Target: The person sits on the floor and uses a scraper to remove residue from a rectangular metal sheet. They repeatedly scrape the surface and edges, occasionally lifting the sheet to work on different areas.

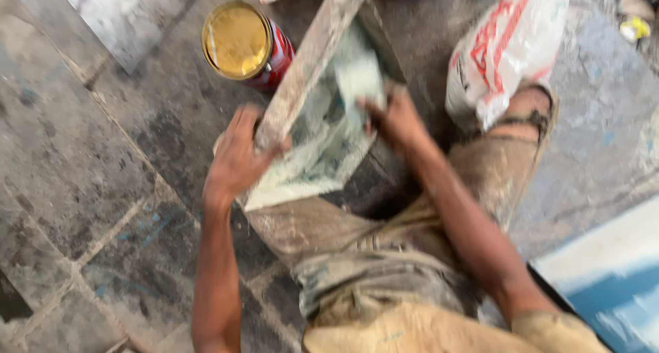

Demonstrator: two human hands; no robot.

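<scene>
Grey stone floor (75, 154), dusty and paint-flecked w/ pale joint lines, fills the view; the person sits on it, legs in stained khaki shorts (384, 271). At the floor's near-right corner lies a blue-and-white board (611, 277). A white sack w/ red print (511, 44) slumps at the far-right, just beside the raised knee.

Centre: a flat slab (309, 126), prob. a tile or board piece, smeared w/ pale greenish-white paste, stands tilted on edge over the lap, its long edge running toward the floor's far side. Blur hides finer detail.

Left hand (237, 157) is wrapped round the slab's near-left edge, thumb on the face, fingers behind – firm hold, steadying it. Right hand (395, 116) is closed on a pale rag or pad (360, 78), pressed to the coated face, approx. mid-slab.

Behind the slab, touching or nearly so, a red tin w/ gold lid (247, 44) lies on its side.

Step in hand, as I judge it: wiping or spreading paste across the slab face. Next stroke would call for the left to brace the edge while the right drags evenly over uncovered patches.
</scene>
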